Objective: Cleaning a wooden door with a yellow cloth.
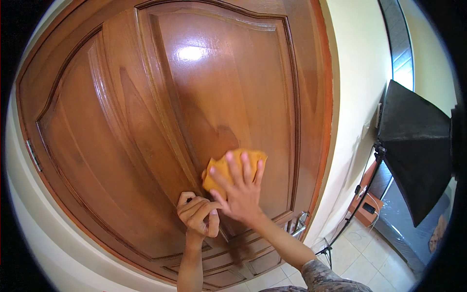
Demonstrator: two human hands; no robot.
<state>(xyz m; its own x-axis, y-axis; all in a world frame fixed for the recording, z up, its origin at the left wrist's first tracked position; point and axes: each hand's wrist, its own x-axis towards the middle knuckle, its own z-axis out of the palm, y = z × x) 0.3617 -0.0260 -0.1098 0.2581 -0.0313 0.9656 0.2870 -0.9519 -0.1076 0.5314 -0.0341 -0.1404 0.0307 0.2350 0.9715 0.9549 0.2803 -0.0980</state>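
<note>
A brown varnished wooden door (233, 91) with raised panels fills most of the view. My right hand (239, 191) lies with spread fingers over a folded orange cloth (237, 166), pressing it flat against the lower part of the right-hand panel. Left of it, my left hand (199, 215) is raised in front of the door with its fingers curled in; whether something small is inside them cannot be told. The two hands are close together near the thumb of the right one. A metal door handle (300, 223) is at the door's lower right edge.
A metal hinge (33, 156) sits on the door's left edge. To the right, a black softbox (416, 146) stands on a light stand (359, 206) over a tiled floor. Behind it are a small wooden shelf (366, 215) with a dark device and cables, and a plastic-covered mattress (405, 219).
</note>
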